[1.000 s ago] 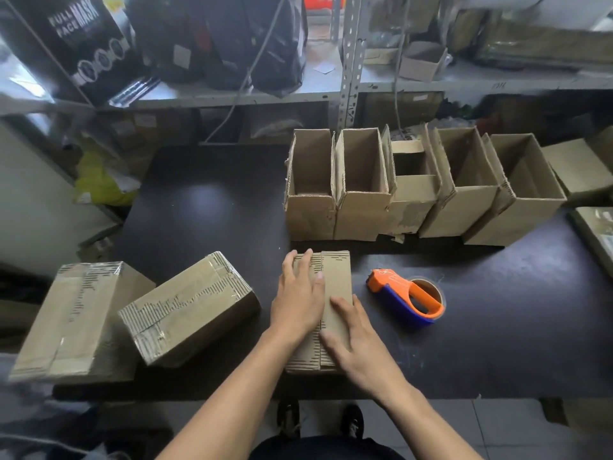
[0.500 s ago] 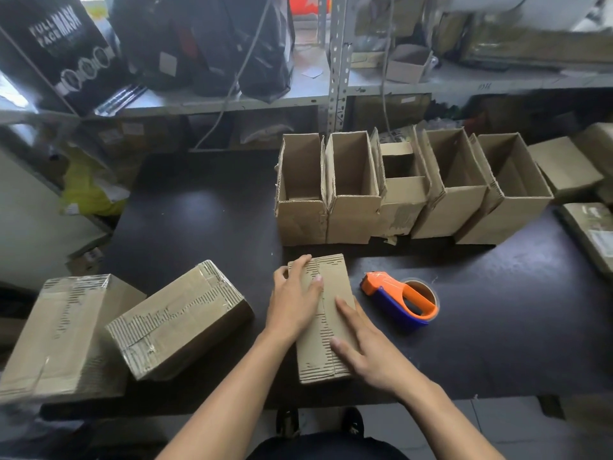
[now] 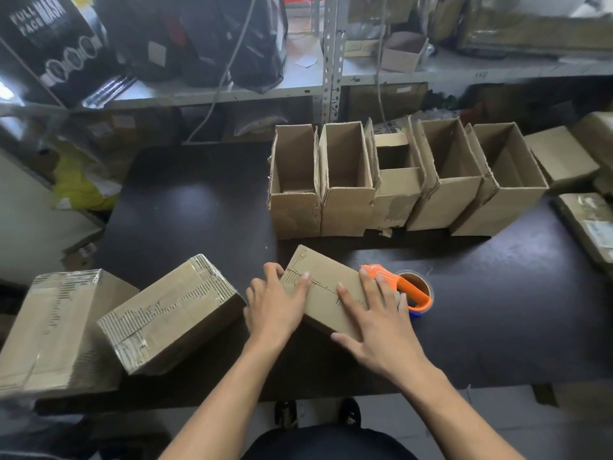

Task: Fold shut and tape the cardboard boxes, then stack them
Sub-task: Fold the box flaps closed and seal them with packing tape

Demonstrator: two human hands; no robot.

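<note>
A small closed cardboard box (image 3: 323, 280) lies near the front edge of the dark table (image 3: 199, 220), turned at an angle. My left hand (image 3: 275, 303) rests on its left end with the fingers spread over the top. My right hand (image 3: 371, 323) lies flat on its right half, thumb against the near side. An orange tape dispenser (image 3: 404, 290) sits just right of the box. Two taped boxes lie to the left: one (image 3: 169, 313) tilted, one (image 3: 56, 327) at the table's corner.
Several open empty boxes (image 3: 345, 180) stand in a row at the back of the table. More flat boxes (image 3: 564, 157) lie at the far right. A metal shelf (image 3: 328, 54) with bags and cartons rises behind. My shoes (image 3: 288, 413) show below the table edge.
The small box has been turned clockwise from lengthwise to slanted, its near end swung right toward the dispenser. My right hand has slid up over its right half.
</note>
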